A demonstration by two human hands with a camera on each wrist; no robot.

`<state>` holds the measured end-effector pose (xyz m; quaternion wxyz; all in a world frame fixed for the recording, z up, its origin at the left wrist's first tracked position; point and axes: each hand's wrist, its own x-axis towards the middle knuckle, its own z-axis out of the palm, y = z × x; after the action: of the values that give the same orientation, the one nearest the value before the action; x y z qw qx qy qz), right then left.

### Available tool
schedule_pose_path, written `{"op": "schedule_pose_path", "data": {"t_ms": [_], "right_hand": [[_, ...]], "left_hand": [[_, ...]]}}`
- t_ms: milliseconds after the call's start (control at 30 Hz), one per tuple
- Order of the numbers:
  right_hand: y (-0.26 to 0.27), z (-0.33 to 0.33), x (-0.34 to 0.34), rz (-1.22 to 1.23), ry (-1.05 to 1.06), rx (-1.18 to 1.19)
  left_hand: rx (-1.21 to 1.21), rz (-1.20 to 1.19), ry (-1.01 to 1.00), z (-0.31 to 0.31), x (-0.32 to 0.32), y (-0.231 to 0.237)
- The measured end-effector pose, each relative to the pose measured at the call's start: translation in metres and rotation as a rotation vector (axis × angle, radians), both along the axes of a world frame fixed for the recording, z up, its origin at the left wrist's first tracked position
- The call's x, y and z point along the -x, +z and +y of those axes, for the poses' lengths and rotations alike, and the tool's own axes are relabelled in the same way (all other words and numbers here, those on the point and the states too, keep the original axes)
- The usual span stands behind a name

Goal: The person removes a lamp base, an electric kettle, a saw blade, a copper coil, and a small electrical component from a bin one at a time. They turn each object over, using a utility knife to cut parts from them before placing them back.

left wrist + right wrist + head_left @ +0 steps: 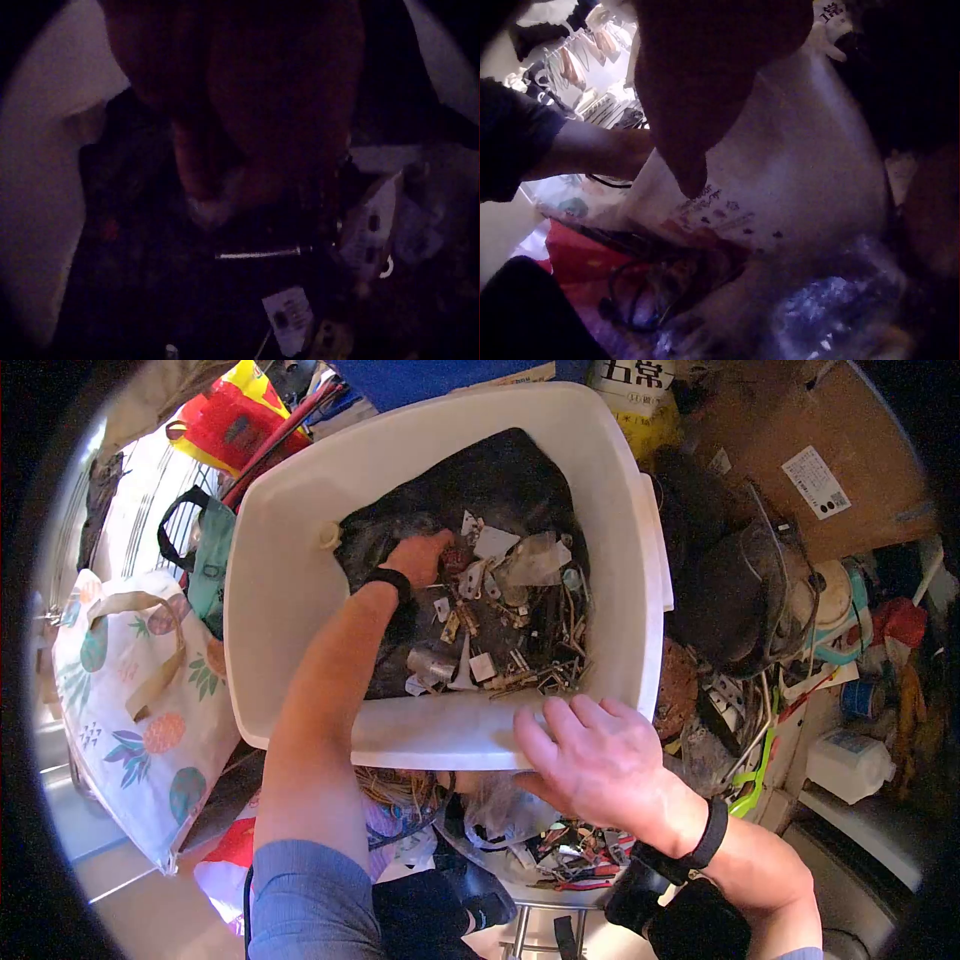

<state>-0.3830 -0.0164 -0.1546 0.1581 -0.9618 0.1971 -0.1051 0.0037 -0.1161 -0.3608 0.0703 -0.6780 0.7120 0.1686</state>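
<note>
A white plastic tub leans toward me, with dark material covering much of its bottom. My left hand reaches down inside, beside loose small metal parts, flat plates and a clear plastic bag. In the dim left wrist view, a whitish bit shows at a fingertip; whether the fingers pinch it, I cannot tell. A thin shiny rod lies just below that hand. My right hand grips the tub's near rim, fingers over the edge.
Below the tub's near side, a container holds many small tools and parts. A pineapple-print bag stands at left. A cardboard box, a white bottle and cluttered tools crowd the right. A red and yellow bag lies at the upper left.
</note>
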Motion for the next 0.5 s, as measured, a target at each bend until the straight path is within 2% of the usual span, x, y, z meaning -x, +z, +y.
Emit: {"op": "schedule_pose_path", "data": {"t_ms": [67,133,267,367,400,500], "right_hand": [[-0.002,0.001,-0.001,-0.014,-0.009,0.023],[-0.001,0.003,0.001,-0.026,-0.018,0.041],[0.0,0.006,0.003,0.008,-0.007,0.036],[0.014,0.009,0.006,0.056,-0.008,-0.067],[0.02,0.01,0.007,0.05,-0.012,-0.045],[0.025,0.016,0.012,0.006,0.042,-0.024]], "left_hand": [[-0.039,-0.012,0.063,-0.002,-0.002,0.028],[0.067,0.12,0.06,-0.002,-0.009,0.048],[0.181,0.278,0.167,0.027,0.02,0.153],[0.149,0.745,0.29,0.073,0.041,0.229],[0.169,0.742,0.279,0.094,0.053,0.258],[0.25,1.011,0.332,0.168,0.102,0.336]]}}
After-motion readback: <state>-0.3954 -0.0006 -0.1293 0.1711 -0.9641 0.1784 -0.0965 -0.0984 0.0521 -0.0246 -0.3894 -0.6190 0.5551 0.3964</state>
